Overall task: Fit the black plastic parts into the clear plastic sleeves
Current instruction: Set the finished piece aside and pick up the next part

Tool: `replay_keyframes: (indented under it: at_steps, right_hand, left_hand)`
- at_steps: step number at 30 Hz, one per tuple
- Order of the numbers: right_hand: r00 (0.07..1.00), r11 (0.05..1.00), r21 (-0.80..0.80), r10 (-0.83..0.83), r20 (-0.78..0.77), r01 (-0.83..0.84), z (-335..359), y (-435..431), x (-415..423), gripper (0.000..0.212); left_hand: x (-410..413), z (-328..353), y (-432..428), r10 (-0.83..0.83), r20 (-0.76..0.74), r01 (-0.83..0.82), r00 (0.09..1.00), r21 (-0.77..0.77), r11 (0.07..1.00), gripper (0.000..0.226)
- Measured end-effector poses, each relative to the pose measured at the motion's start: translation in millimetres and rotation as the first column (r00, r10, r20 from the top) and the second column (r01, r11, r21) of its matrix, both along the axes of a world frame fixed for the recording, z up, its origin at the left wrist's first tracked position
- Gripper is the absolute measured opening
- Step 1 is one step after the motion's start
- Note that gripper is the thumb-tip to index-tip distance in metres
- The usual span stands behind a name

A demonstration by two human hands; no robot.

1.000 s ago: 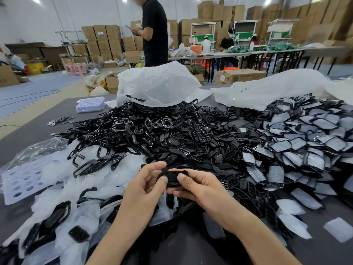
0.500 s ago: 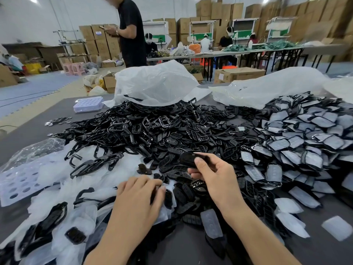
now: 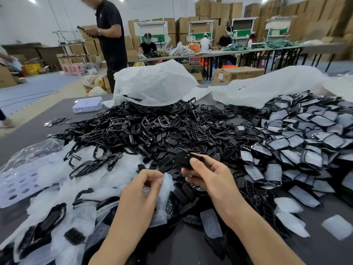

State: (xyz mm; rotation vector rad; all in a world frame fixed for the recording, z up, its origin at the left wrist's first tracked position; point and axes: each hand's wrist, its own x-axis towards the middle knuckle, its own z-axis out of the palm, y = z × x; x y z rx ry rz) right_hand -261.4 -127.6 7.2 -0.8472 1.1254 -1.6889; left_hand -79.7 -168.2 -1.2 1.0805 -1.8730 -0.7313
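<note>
Black plastic part point(image 3: 183, 159): where is it right now?

— Pinched in the right hand point(image 3: 210, 177), thumb on top and fingers curled under it, held just above the near edge of the big heap of loose black parts point(image 3: 152, 134).

— And the left hand point(image 3: 141, 190)?

— Its fingers are curled too, nipping a clear plastic sleeve point(image 3: 168, 185) between thumb and fingertips. The sleeve is blurred, so I cannot tell which end is open.

— Are the part and the sleeve touching?

— No, they are near each other but apart. The part sits a bit higher and to the right of the sleeve, and it is not inside it.

— What lies around the hands?

— To the left, a drift of empty clear sleeves point(image 3: 57, 188) with some black frames mixed in, and a pale sheet with round holes point(image 3: 17, 182) at the edge. To the right, a pile of finished sleeved parts point(image 3: 305, 140), with a few scattered singly on the dark grey table point(image 3: 34, 129).

— Anything behind the heap?

— Two crumpled white plastic bags point(image 3: 156, 85) at the far side of the table, and a small lavender tray point(image 3: 87, 104) beside the left one. Beyond the table a person in a black shirt point(image 3: 110, 35) stands looking down at something in their hands, and cardboard boxes point(image 3: 238, 73) sit on the floor.
</note>
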Motion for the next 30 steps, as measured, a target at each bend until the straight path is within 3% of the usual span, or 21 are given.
replay_keyframes:
  at_steps: [5, 11, 20, 25, 28, 30]
  right_hand:
    - [0.981, 0.981, 0.012, 0.193, -0.018, -0.192, -3.8, 0.3, 11.2, 0.025]
    - [0.971, 0.971, 0.01, 0.237, -0.009, -0.237, -2.3, 2.3, 11.8, 0.021]
    - [0.97, 0.972, -0.027, 0.233, 0.073, -0.232, 2.2, 1.9, -1.4, 0.021]
    - [0.977, 0.977, -0.028, 0.211, -0.041, -0.213, 4.3, 4.9, -4.3, 0.023]
    - [0.972, 0.97, -0.059, 0.234, -0.014, -0.234, 6.1, 5.5, -0.5, 0.02]
    - [0.973, 0.973, -0.043, 0.227, -0.031, -0.228, 4.8, 4.8, 2.8, 0.02]
  left_hand:
    - [-0.8, 3.6, -2.3, -0.009, -0.266, 0.043, 0.964, 0.124, 0.991, 0.021]
    - [-2.7, 7.8, -1.3, -0.089, -0.472, 0.221, 0.877, 0.231, 0.947, 0.029]
    - [1.9, 2.0, -10.9, -0.001, -0.611, 0.237, 0.792, 0.307, 0.922, 0.029]
    - [-0.6, -1.3, -12.1, 0.013, -0.594, 0.235, 0.804, 0.339, 0.911, 0.039]
    - [-3.9, -1.8, -8.7, -0.026, -0.58, 0.28, 0.814, 0.354, 0.892, 0.029]
    - [-4.8, -1.6, -6.7, -0.06, -0.566, 0.303, 0.822, 0.345, 0.888, 0.012]
